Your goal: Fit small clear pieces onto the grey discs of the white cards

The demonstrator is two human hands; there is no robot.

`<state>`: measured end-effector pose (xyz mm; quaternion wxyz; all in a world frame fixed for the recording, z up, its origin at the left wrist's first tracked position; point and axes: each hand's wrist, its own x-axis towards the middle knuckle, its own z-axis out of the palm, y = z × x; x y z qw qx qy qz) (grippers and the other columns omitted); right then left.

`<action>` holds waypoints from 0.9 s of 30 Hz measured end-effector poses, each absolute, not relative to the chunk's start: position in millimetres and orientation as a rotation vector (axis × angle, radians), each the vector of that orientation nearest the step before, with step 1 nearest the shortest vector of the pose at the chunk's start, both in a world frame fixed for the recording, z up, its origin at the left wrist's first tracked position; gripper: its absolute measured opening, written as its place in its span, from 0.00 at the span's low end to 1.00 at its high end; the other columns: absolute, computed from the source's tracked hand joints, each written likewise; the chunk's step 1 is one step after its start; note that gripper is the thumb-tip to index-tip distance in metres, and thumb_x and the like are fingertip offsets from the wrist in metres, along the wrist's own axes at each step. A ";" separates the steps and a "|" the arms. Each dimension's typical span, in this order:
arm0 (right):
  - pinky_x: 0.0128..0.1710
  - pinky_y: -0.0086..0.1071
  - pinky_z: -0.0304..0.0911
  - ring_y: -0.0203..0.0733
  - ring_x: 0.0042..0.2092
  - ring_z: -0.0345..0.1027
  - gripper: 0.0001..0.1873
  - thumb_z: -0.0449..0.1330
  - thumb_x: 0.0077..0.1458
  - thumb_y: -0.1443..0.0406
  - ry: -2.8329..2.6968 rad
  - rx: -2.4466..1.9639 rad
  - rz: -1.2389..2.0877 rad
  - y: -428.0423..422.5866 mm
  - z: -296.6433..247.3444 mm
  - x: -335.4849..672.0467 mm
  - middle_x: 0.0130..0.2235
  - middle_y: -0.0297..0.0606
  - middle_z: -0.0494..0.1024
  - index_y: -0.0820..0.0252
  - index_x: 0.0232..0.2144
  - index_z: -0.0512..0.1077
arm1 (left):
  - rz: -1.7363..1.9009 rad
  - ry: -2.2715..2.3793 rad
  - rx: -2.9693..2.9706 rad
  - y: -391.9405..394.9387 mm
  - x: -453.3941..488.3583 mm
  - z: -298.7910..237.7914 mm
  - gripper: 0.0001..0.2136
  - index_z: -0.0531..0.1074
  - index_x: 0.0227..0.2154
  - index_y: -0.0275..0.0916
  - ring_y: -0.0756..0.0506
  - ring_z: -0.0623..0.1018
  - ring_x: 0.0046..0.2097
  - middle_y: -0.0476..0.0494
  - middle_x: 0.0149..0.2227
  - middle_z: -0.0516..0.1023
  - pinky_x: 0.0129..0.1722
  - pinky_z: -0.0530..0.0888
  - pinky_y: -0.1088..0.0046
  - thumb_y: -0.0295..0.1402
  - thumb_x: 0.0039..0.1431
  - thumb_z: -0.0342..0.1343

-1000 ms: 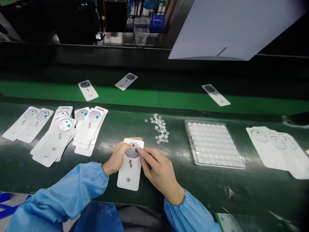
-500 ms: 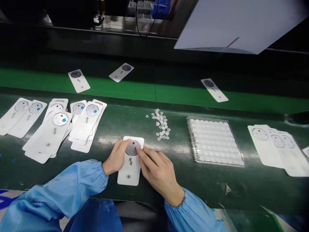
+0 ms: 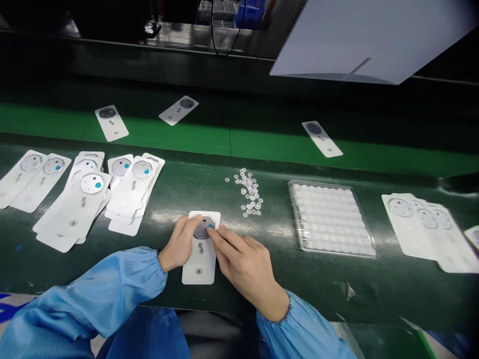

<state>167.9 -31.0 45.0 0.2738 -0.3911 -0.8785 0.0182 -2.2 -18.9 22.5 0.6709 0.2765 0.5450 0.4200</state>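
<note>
A white phone-shaped panel [image 3: 198, 259] with dark lettering and a grey octagonal patch near its top lies in front of me. My left hand [image 3: 180, 243] grips its left edge, the thumb on top beside the octagon. Over the octagon's right side, the fingers of my right hand [image 3: 243, 264] are pressed together. A small blue piece [image 3: 210, 226] shows at the right index fingertip; the finger partly hides it. Just beyond my hands, several small clear round discs [image 3: 250, 192] lie scattered on the dark green bench [image 3: 187, 184].
Overlapping panels [image 3: 77, 212] with blue spots lie in piles at left. To the right sit a clear tray [image 3: 333, 217] of white rows and more panels [image 3: 430, 234]. Three panels [image 3: 111, 123] lie on the green belt [image 3: 213, 139] behind. A white board [image 3: 366, 40] hangs at upper right.
The panels on the belt have shifted left. A blue piece now shows at my right fingertip, where none was visible before. Both hands stay at the same panel.
</note>
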 end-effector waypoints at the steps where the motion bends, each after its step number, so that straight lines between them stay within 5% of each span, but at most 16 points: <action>1: 0.30 0.35 0.64 0.43 0.43 0.80 0.13 0.55 0.70 0.73 -2.320 -1.051 0.118 -30.0 44.1 168.8 0.43 0.41 0.84 0.62 0.51 0.76 | 0.953 1.236 0.649 -18.6 -2.1 23.4 0.19 0.76 0.27 0.37 0.44 0.74 0.33 0.47 0.27 0.74 0.34 0.71 0.70 0.49 0.61 0.56; 7: 0.36 0.34 0.74 0.41 0.38 0.79 0.14 0.58 0.69 0.68 -2.062 -1.150 0.315 -27.1 36.3 169.3 0.41 0.38 0.83 0.54 0.53 0.77 | 0.977 1.298 0.794 -17.6 -1.1 25.3 0.18 0.75 0.27 0.38 0.43 0.74 0.37 0.47 0.29 0.75 0.38 0.72 0.70 0.48 0.62 0.55; 20: 0.32 0.34 0.61 0.38 0.33 0.73 0.09 0.55 0.71 0.67 -2.147 -1.247 0.267 -23.8 40.3 163.5 0.36 0.38 0.80 0.58 0.40 0.75 | 0.998 1.274 0.872 -19.6 -1.6 21.5 0.18 0.72 0.26 0.38 0.44 0.73 0.37 0.47 0.29 0.73 0.39 0.71 0.71 0.47 0.63 0.55; 27: 0.30 0.34 0.68 0.40 0.32 0.71 0.07 0.57 0.69 0.63 -1.645 -1.217 0.925 -20.3 44.1 158.4 0.36 0.38 0.75 0.55 0.38 0.74 | 0.961 1.313 0.583 -14.0 -3.4 22.4 0.19 0.78 0.29 0.36 0.39 0.79 0.39 0.41 0.33 0.80 0.38 0.75 0.67 0.50 0.57 0.59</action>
